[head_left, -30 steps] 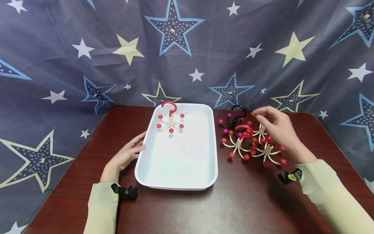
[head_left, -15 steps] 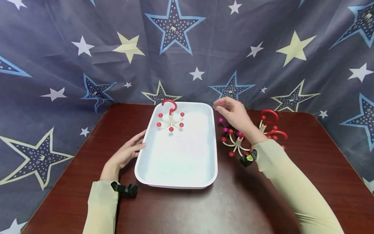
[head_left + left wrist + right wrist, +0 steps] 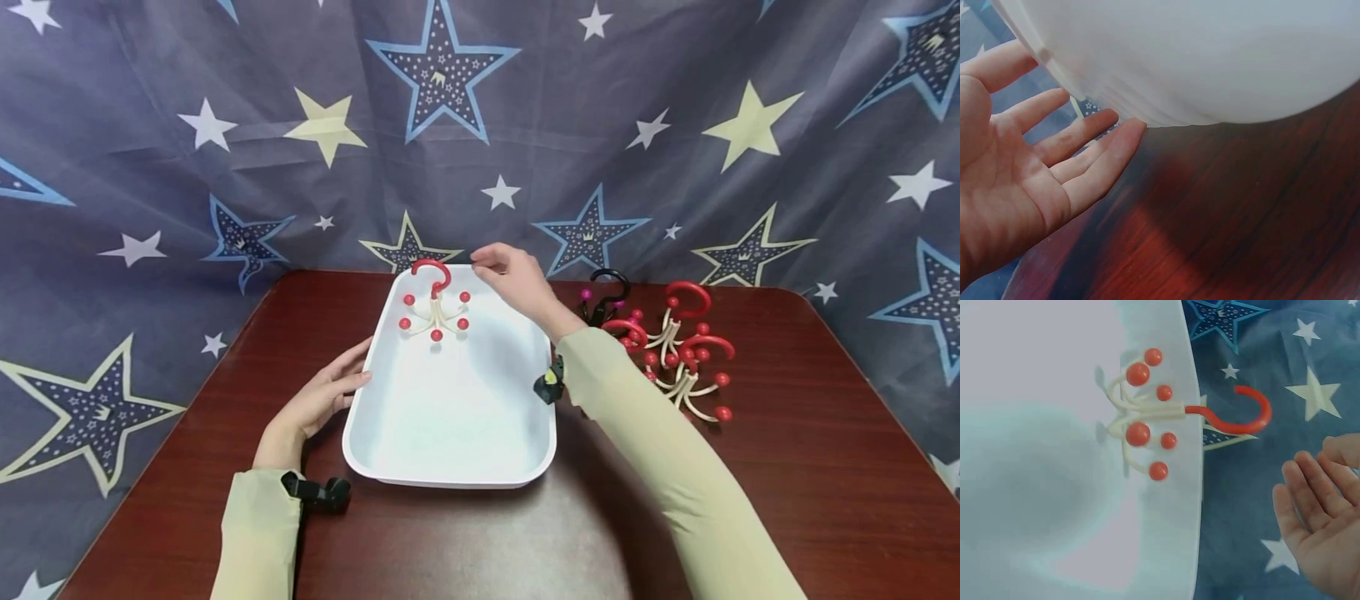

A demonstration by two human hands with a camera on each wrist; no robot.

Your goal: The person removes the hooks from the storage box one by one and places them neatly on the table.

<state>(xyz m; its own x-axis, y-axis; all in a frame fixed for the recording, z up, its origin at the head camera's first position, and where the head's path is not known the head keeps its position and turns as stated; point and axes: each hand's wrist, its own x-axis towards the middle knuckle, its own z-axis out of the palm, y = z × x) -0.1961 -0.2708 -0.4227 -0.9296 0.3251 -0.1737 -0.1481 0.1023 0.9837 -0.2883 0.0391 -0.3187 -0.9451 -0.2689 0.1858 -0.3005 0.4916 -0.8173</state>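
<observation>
A white tray (image 3: 450, 482) lies on the table, and my left hand (image 3: 318, 408) rests with extended fingers against its left wall. In the left wrist view the fingertips (image 3: 1135, 128) meet the tray's outer side. Inside the tray, at the back left, stands a hanger-like hook piece (image 3: 437, 312) with a red hook, cream arms and red balls. My right hand (image 3: 517, 283) hovers over the tray's back right part, beside that piece, holding nothing. The right wrist view shows its fingers loosely bent, apart from the red hook (image 3: 1235, 428).
Right of the tray several similar pieces cluster: red-hooked ones (image 3: 682, 375) with cream arms, and a black-hooked one (image 3: 600, 308) with purple balls, partly behind the right forearm (image 3: 652, 417). A star-patterned cloth (image 3: 480, 125) hangs behind the dark red table (image 3: 795, 483).
My right hand has moved left from above the cluster of hook pieces to over the tray, empty throughout. The left hand stays at the tray's side.
</observation>
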